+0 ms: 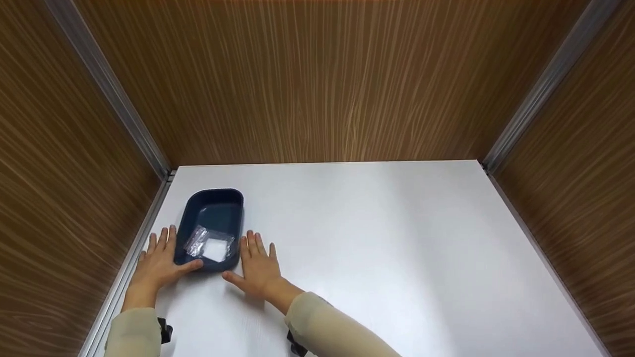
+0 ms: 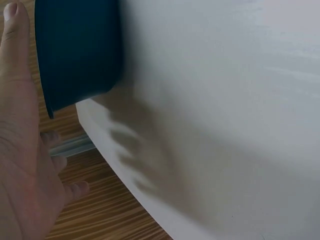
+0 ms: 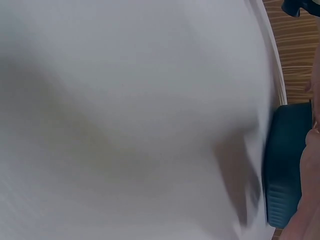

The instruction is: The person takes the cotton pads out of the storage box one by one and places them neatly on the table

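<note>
Beige sleeves (image 1: pixel 337 325) foremost; left fingers (image 1: pixel 162 240), right fingers (image 1: pixel 252 245) straight, spread, beside navy, round-cornered tray (image 1: pixel 218 215); clear packet (image 1: pixel 214 249) inside.

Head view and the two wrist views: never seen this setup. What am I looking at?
No machine here: these are a person's bare hands. The head view comes from a camera worn on the head, looking forward and down. Each wrist view comes from a camera on that wrist, so the same scene looks sideways and close up.

On the white table sits a dark blue tray with a clear plastic packet in it, something white showing there. The left hand is at the tray's left side, the right hand at its right. Fingers are straight, so neither hand grips anything.
</note>
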{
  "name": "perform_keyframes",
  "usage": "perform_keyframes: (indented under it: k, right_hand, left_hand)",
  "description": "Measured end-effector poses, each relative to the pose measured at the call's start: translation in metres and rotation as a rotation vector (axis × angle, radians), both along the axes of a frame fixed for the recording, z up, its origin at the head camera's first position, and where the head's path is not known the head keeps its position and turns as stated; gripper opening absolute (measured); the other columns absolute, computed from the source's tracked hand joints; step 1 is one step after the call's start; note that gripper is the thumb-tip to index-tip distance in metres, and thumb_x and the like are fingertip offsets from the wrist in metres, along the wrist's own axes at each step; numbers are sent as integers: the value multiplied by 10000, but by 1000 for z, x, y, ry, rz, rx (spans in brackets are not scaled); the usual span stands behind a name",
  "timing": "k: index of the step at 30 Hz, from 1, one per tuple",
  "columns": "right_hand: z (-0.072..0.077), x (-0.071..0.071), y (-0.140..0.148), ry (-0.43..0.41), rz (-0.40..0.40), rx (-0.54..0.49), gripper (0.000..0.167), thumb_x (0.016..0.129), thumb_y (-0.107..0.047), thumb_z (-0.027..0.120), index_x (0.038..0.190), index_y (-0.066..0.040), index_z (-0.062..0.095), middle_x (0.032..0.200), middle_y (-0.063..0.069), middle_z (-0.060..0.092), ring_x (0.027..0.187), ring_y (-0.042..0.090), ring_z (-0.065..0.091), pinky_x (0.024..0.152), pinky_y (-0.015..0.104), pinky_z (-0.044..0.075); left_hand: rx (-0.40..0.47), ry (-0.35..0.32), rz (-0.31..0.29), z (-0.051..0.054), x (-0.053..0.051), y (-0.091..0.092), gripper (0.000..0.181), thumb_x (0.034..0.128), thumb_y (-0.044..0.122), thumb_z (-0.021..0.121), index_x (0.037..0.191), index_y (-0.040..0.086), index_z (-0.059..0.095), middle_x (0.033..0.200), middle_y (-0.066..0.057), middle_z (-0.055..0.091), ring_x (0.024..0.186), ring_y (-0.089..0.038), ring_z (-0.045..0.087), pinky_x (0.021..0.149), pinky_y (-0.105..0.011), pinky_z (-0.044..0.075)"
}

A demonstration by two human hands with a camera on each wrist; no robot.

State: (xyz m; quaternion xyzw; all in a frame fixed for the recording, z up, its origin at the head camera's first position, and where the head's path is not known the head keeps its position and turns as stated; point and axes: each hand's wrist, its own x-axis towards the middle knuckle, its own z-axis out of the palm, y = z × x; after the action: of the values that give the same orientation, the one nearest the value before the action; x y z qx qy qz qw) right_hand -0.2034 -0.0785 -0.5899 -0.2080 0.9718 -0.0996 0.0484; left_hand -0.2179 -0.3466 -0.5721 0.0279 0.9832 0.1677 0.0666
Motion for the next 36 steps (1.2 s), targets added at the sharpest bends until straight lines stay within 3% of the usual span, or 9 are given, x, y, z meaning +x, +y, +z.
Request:
perform_keyframes:
  k: [6, 12, 17, 22, 30, 36]
  right_hand:
    - [-3, 1, -3, -23, -8, -47, 989, 925, -779, 315, 1612, -95, 116, 1685, 92, 59, 1551, 238, 67, 1212, 555, 209]
    - [1, -11, -6, -6, -24, -62, 975, 937, -767, 294, 1615, -105, 63, 1686, 91, 25, 1552, 233, 47, 1218, 558, 187]
    - [2, -20, -6, -19, -71, 26, 915, 969, -719, 287, 1615, -105, 80, 1688, 83, 6, 1553, 226, 34, 1223, 563, 153]
    - [3, -23, -4, -30, -101, 126, 903, 969, -714, 288, 1614, -108, 107, 1688, 89, 5, 1553, 229, 32, 1222, 575, 139]
    - [4, -24, 0, -6, -92, 120, 908, 963, -710, 316, 1611, -101, 132, 1685, 93, 50, 1552, 231, 71, 1229, 543, 152]
    - [5, -23, 5, 38, -58, 165, 926, 959, -738, 249, 1610, -91, 128, 1685, 98, 54, 1551, 225, 74, 1239, 496, 161]
  left_hand:
    - [22, -43, 4, -9, 4, 2, 1263, 808, 772, 589, 1584, 8, -49, 1615, -334, -6, 1464, -556, -72, 1114, -764, 42]
    - [47, -23, -10, -13, 0, 8, 1226, 827, 725, 615, 1589, 10, -27, 1620, -324, 12, 1468, -552, -57, 1120, -758, 56]
    - [70, -21, -27, -17, -5, 16, 1196, 851, 670, 636, 1587, 6, -33, 1621, -324, 17, 1468, -557, -39, 1109, -769, 86]
    - [94, 25, -46, -22, -8, 24, 1208, 834, 662, 664, 1578, -39, 20, 1621, -323, 15, 1472, -548, -46, 1110, -766, 110]
    - [138, 49, -57, -25, -6, 28, 1262, 827, 679, 661, 1550, -101, -18, 1624, -312, -12, 1499, -492, -33, 1156, -703, 110]
    - [137, 63, -65, -23, -3, 30, 1245, 841, 649, 671, 1549, -100, -28, 1623, -310, -34, 1503, -480, -25, 1183, -655, 107]
